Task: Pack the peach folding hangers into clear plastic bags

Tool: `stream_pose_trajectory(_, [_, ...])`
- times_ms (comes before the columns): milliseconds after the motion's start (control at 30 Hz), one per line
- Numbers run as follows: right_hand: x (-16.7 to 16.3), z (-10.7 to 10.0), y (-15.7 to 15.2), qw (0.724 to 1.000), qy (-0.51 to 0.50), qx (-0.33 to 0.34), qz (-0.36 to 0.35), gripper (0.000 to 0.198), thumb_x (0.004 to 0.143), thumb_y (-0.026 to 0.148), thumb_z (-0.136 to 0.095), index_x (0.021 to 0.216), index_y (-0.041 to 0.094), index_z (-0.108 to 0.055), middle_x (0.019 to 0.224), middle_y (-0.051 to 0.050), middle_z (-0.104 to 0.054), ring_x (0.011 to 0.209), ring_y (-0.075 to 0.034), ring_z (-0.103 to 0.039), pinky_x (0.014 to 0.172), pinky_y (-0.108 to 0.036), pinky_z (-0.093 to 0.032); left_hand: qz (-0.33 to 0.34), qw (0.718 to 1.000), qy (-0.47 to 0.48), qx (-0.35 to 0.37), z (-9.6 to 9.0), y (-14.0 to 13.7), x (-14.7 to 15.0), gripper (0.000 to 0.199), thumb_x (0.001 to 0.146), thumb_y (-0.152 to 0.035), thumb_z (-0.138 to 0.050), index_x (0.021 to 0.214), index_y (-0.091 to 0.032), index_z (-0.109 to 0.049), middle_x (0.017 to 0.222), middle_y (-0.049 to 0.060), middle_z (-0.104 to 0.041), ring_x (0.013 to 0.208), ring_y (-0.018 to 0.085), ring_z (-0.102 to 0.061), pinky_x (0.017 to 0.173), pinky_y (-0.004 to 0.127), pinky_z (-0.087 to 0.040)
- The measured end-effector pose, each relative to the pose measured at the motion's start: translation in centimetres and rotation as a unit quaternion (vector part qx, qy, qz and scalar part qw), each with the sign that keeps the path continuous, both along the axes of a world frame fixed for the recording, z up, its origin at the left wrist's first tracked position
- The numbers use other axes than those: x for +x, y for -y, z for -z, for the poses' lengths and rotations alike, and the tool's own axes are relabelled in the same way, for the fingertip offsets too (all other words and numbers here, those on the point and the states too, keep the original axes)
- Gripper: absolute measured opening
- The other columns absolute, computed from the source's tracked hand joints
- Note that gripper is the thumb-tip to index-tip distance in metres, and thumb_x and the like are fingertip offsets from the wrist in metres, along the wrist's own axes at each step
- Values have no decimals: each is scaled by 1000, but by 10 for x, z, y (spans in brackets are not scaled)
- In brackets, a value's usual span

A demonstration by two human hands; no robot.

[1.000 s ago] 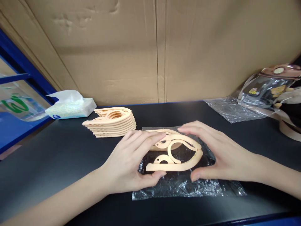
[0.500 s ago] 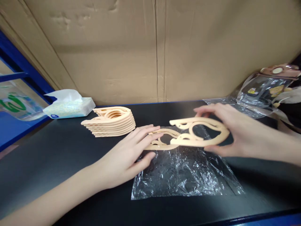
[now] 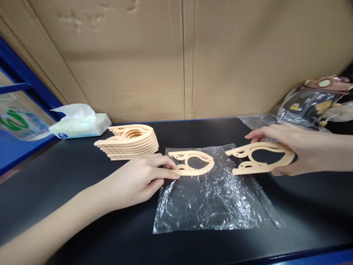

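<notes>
Hangers, peach plastic, likely light, stiff, slick: one (image 3: 193,164) flat on the bag (image 3: 215,191) on the counter (image 3: 68,176), pinned by left hand (image 3: 138,180) fingertips; another (image 3: 260,158) pinched in right hand (image 3: 298,151) grip; best held by rims.

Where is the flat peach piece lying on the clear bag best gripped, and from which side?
Probably by the curved outer rim at the right end of the peach piece, coming from the right: it lies flat on the clear bag, and the left hand covers its left tip.
</notes>
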State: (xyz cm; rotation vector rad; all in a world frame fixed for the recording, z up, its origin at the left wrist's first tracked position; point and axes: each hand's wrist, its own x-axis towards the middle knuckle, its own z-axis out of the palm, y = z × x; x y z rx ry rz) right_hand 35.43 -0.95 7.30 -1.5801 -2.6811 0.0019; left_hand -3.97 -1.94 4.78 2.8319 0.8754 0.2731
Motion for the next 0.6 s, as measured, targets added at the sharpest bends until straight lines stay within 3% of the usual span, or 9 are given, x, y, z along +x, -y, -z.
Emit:
stream_pose_trajectory(200, [-20, 1, 19, 996, -35, -23, -82, 70, 67, 27, -71, 133, 29, -47, 124, -10, -59, 111, -32, -56, 87, -41, -52, -4, 1000, -3, 5, -4, 2, 2, 47, 83, -6, -41, 113, -28, -70, 118, 1, -66, 99, 17, -65, 86, 28, -51])
stream_pose_trajectory(333, [-40, 6, 29, 994, -40, -45, -92, 80, 60, 34, -79, 134, 30, -48, 122, -8, -60, 111, -34, -55, 83, -43, -54, -1, 1000, -4, 1, -6, 2, 4, 46, 83, -7, -41, 113, -28, -69, 118, 2, -66, 99, 17, -65, 85, 29, -52])
stream_pose_trajectory(500, [-55, 16, 35, 988, -44, -80, -125, 81, 66, 42, -76, 139, 28, -44, 126, -8, -58, 115, -33, -51, 89, -45, -51, 2, 1000, -8, -5, -8, 2, 4, 46, 83, -7, -41, 113, -28, -69, 118, 2, -65, 99, 18, -64, 86, 29, -51])
stream_pose_trajectory(600, [-50, 19, 32, 989, -53, -73, -121, 91, 64, 51, -76, 144, 31, -38, 123, -7, -60, 110, -33, -54, 83, -46, -53, -7, 1000, -3, -7, -9, 4, 5, 38, 86, -11, -43, 110, -27, -68, 118, 3, -63, 97, 17, -63, 85, 28, -51])
